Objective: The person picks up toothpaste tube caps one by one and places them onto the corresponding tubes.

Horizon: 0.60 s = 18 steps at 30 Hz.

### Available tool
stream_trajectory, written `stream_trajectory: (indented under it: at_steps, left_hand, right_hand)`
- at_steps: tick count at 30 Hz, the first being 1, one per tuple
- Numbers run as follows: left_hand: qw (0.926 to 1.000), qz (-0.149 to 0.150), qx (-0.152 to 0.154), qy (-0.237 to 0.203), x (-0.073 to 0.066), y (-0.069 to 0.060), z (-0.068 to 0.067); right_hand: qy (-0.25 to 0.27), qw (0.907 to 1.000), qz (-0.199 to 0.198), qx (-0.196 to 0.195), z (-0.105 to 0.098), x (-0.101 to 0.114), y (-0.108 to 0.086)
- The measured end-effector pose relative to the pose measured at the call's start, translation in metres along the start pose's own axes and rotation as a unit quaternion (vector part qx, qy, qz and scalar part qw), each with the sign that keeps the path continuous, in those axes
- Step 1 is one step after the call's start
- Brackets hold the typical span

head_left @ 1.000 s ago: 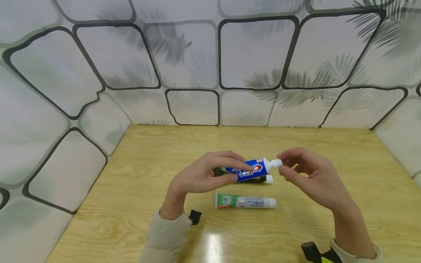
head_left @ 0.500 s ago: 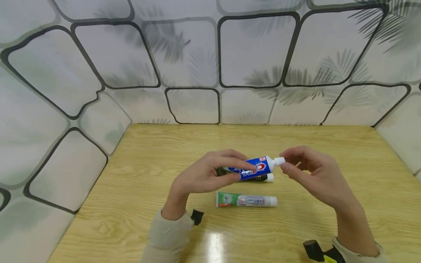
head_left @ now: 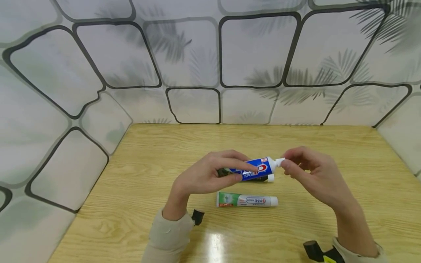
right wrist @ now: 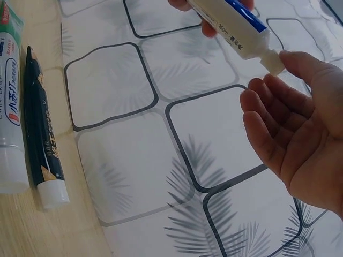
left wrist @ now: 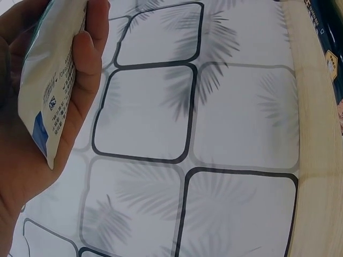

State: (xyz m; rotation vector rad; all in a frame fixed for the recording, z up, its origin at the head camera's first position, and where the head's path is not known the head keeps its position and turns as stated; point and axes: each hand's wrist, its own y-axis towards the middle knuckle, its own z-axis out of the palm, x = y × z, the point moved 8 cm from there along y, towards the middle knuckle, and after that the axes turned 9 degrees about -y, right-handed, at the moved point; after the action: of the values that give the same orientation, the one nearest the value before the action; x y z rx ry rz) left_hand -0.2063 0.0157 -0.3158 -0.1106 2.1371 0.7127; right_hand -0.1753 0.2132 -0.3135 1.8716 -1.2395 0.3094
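My left hand [head_left: 205,173] holds a blue toothpaste tube [head_left: 251,169] above the table, its capped end pointing right. The tube's pale printed back [left wrist: 53,80] lies within the curled fingers in the left wrist view. At the nozzle end, the thumb and fingers of my right hand [head_left: 319,175] pinch the white cap [right wrist: 272,62], which still sits at the tube's neck. Partly hidden under the blue tube, a black toothpaste tube [head_left: 263,178] with a white cap lies on the table. Nearer to me lies a green and white toothpaste tube [head_left: 248,200].
The wood-grain table [head_left: 131,175] meets a pale patterned backdrop [head_left: 256,51] at the back and sides. Black camera mounts [head_left: 314,251] sit at the wrists, near the cuffs.
Both hands and the blue tube have shifted slightly right. The right thumb and fingers now cover more of the cap.
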Motion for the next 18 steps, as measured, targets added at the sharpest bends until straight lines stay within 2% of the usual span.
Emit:
stream_trajectory:
  at_steps: [6, 12, 18]
  left_hand:
    - [1.0, -0.008, -0.004, -0.004, 0.001, -0.002, -0.002]
    - [1.0, -0.002, -0.005, 0.002, 0.0, -0.003, -0.004]
    - [1.0, -0.001, -0.003, 0.0, 0.0, -0.003, -0.004]
  right_hand:
    - [0.008, 0.9996, -0.026, -0.011, 0.0, 0.005, 0.001]
    - [0.013, 0.9978, -0.065, 0.008, -0.001, 0.01, -0.001]
    - [0.01, 0.998, -0.062, 0.013, -0.002, 0.01, 0.0]
